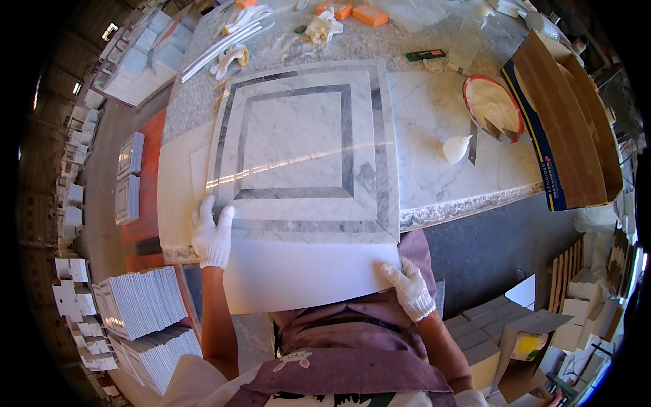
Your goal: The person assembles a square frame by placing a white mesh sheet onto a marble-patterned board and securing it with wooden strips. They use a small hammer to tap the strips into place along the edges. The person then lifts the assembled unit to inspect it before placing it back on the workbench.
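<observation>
- Lying across the worktable (434, 129), one square marble panel (305, 149) with grey inlaid bands sits at centre, over a white sheet (305, 275) overhanging the near edge.
- At three o'clock stands one open brown cardboard box (566, 122), blue along its edge.
- At eleven o'clock, two orange blocks (369, 15) lie side by side.
- Left hand (211, 234), gloved, presses flat on the panel's near-left corner, fingers spread.
- Right hand (409, 288), gloved, pinches the sheet's near-right corner.

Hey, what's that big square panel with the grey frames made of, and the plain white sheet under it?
The square panel looks like polished marble: grey veining and a streak of glare. The white sheet is plain and matte, perhaps board or foam; hard to tell.
</observation>
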`<state>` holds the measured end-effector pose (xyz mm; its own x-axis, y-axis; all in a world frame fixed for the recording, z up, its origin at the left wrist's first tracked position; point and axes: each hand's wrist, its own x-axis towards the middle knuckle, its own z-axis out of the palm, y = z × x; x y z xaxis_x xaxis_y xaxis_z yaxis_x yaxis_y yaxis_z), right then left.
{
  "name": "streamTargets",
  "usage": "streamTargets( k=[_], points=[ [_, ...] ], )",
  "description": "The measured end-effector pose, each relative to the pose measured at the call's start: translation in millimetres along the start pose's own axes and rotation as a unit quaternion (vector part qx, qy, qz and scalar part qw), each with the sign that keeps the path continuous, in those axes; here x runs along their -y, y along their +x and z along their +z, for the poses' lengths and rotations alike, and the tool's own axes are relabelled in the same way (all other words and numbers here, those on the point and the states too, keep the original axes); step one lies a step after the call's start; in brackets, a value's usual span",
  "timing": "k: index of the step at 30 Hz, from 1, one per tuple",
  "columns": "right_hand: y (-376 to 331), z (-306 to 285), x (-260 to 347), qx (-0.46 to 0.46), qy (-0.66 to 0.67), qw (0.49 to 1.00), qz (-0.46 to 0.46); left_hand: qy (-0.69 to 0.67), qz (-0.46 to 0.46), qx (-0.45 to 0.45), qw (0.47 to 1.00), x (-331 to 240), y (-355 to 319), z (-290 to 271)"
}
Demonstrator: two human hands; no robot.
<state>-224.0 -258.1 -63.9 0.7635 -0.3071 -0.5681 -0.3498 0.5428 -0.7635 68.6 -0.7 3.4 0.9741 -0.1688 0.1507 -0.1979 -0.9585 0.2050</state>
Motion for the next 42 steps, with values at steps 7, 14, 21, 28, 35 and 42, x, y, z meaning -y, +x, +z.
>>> streamTargets(
  k=[7,14,21,28,35,42],
  points=[
    [-2,11,-12,-0.047,0.041,0.997,-0.033,-0.088,-0.058,0.039,0.994,1,7,-12],
    [-5,14,-6,-0.056,0.051,0.997,-0.017,-0.100,-0.038,0.026,0.994,-5,-44,-13],
    [-18,11,-3,0.000,0.258,0.963,0.076,-0.071,-0.019,0.065,0.995,-20,-26,-30],
    [-19,7,-27,0.168,0.254,0.929,0.212,0.009,0.252,0.053,0.966,-111,40,7],
    [1,20,-17,0.217,0.264,0.909,0.237,0.033,0.363,0.007,0.931,-189,132,76],
    [6,29,-29,0.207,0.140,0.952,0.174,0.029,0.324,-0.030,0.945,-225,194,115]
  ],
)
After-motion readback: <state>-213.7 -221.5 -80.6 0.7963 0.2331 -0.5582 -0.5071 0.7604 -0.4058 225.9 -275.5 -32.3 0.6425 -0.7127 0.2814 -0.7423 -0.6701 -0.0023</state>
